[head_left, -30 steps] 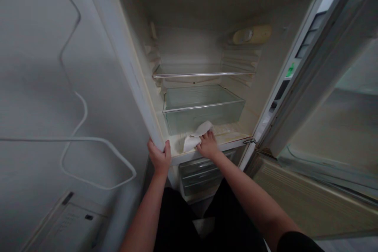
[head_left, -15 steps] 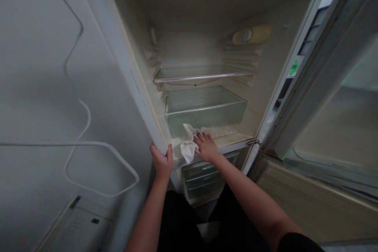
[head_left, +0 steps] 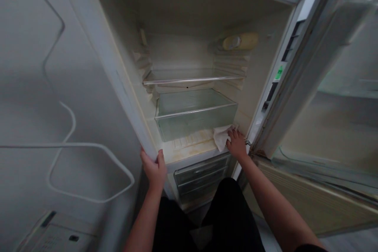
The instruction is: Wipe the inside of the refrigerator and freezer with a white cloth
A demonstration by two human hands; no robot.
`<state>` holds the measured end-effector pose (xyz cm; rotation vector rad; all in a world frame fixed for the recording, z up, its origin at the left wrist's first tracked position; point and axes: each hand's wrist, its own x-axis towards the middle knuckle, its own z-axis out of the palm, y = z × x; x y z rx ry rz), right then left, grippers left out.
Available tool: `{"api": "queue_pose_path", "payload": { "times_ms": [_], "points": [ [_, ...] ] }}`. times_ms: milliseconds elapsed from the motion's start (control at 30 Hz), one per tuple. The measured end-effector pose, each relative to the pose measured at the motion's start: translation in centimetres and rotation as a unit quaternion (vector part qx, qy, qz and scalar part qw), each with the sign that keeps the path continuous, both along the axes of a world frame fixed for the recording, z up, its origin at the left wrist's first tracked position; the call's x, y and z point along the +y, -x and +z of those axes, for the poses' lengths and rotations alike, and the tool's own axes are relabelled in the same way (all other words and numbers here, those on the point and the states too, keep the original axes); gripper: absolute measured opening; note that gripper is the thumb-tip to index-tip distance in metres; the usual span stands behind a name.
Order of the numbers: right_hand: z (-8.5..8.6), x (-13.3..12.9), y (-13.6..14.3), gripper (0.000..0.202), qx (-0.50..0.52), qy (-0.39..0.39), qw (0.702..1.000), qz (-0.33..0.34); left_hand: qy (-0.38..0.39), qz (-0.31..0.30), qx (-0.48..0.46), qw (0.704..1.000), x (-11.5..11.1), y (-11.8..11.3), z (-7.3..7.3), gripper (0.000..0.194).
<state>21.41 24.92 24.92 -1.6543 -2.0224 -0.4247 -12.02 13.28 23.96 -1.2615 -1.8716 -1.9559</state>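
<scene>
My left hand (head_left: pixel 155 169) is wrapped round the left front edge of an opened fridge (head_left: pixel 113 71), thumb on the inner side. At the right end of the fridge's floor (head_left: pixel 191 147), my right hand (head_left: pixel 237 143) presses a crumpled white cloth (head_left: pixel 221 137) down, fingers bent over it. Part of the cloth is hidden under the fingers. Yellowish stains show on the floor beside it. Just behind stands a clear drawer (head_left: pixel 197 120) with a glass cover.
Above the drawer is a glass shelf (head_left: pixel 195 75). A yellowish lamp cover (head_left: pixel 240 41) sits on the inner right wall. The fridge door (head_left: pixel 333 106) hangs open at right. Lower drawers (head_left: pixel 203 179) are between my knees. A white cable (head_left: pixel 118 165) runs at left.
My right hand has slid the cloth rightward along the fridge floor, from the left part to the right corner. My left hand keeps its grip on the edge. The view has shifted slightly.
</scene>
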Motion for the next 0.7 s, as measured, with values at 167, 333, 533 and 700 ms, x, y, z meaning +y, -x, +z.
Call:
{"api": "queue_pose_path", "payload": {
  "times_ms": [167, 333, 533, 700],
  "points": [
    [-2.9, -4.3, 3.3, 0.065, 0.058, 0.034, 0.995, 0.069, -0.014, -0.046, -0.004, 0.999, -4.4, -4.8, -1.6, 0.073],
    [-7.6, -11.1, 7.1, 0.078, 0.166, 0.113, 0.944, 0.262, 0.166, -0.312, -0.085, 0.932, -7.5, -9.5, -6.0, 0.064],
    [-13.8, -19.0, 7.0, 0.089, 0.286, 0.336, 0.793, 0.42, 0.275, -0.337, -0.078, 0.897, -8.3, -10.7, -8.7, 0.046],
    [-14.6, -21.5, 4.1, 0.077, 0.455, 0.493, 0.645, 0.365, 0.442, -0.377, 0.181, 0.793, -10.6, -13.0, -5.7, 0.038]
  ]
}}
